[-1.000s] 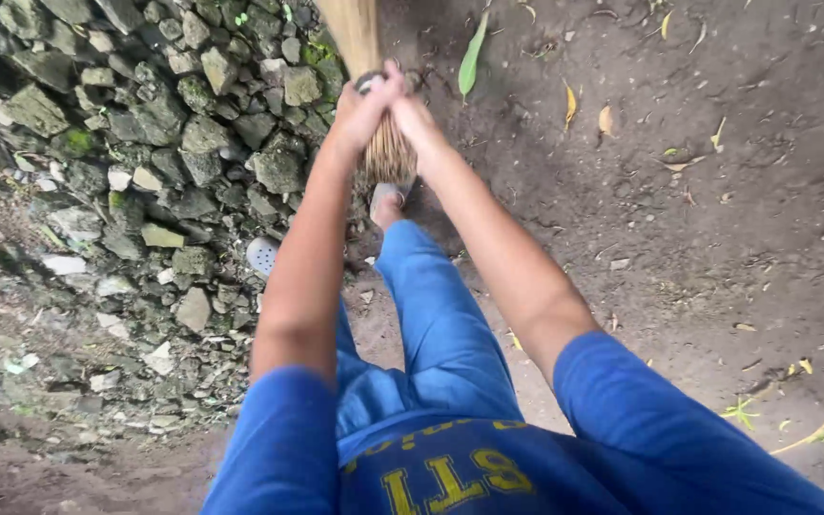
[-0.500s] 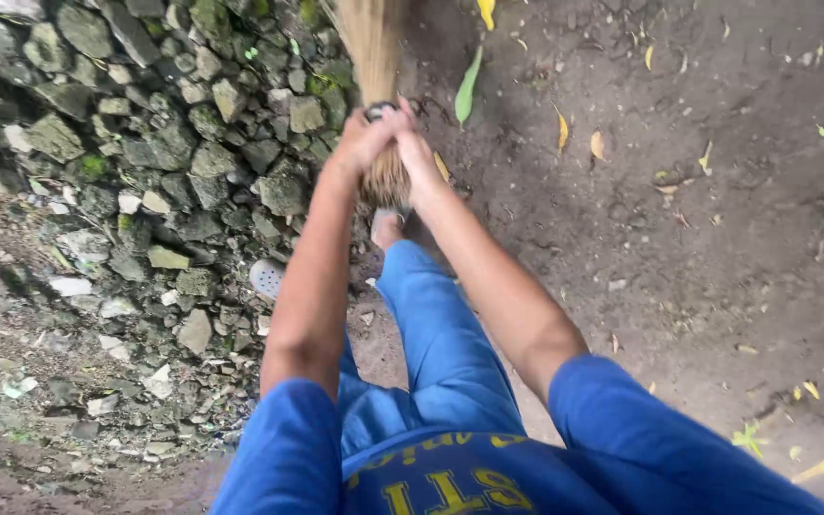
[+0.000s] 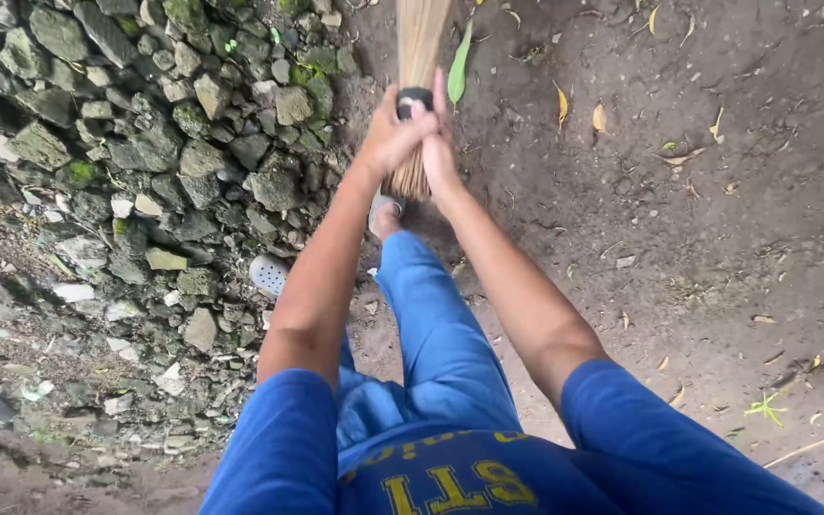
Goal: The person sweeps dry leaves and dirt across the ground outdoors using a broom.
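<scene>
Both hands, left hand (image 3: 391,141) and right hand (image 3: 439,143), have their fingers clamped round the stick broom (image 3: 419,57) at its dark binding band, out over the dirt ground (image 3: 698,238) beside the stone wall (image 3: 164,143) (far edge of view). It looks light, its thin ribs springy; the bound neck seems the firmest hold.

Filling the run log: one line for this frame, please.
left hand: gripping tan stick broom at black band | right hand: gripping same bundle | left: grey stone wall | ground: brown dirt, green leaf
</scene>
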